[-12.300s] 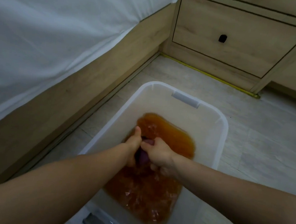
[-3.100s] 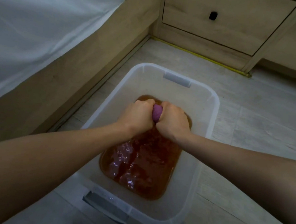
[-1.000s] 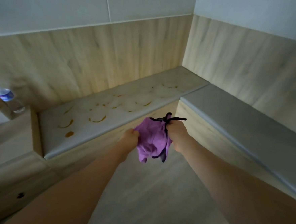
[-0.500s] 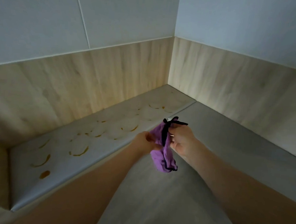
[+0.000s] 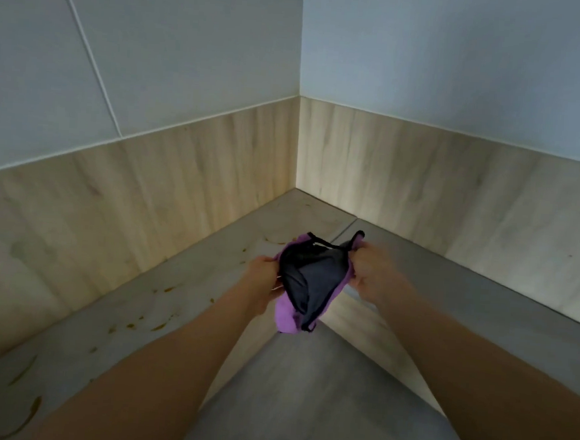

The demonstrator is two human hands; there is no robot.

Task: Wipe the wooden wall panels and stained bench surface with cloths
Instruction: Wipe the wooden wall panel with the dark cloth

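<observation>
Two hands (image 5: 263,279), one purple cloth (image 5: 306,283)

The cloth (image 5: 311,283) is purple on its outer side, dark grey to near black on the side that faces the camera, and edged with black trim. The wall panels (image 5: 145,203) on the left and on the right are pale wood, beige with darker vertical grain streaks. Above them the wall (image 5: 447,59) is plain pale grey-blue, crossed on the left by thin white seams. The desk (image 5: 483,288) is grey; its left stretch carries orange-brown stains (image 5: 161,326), small spots and curved smears, from the near left corner to the far corner. The floor (image 5: 304,392) is grey with faint lighter streaks.
</observation>
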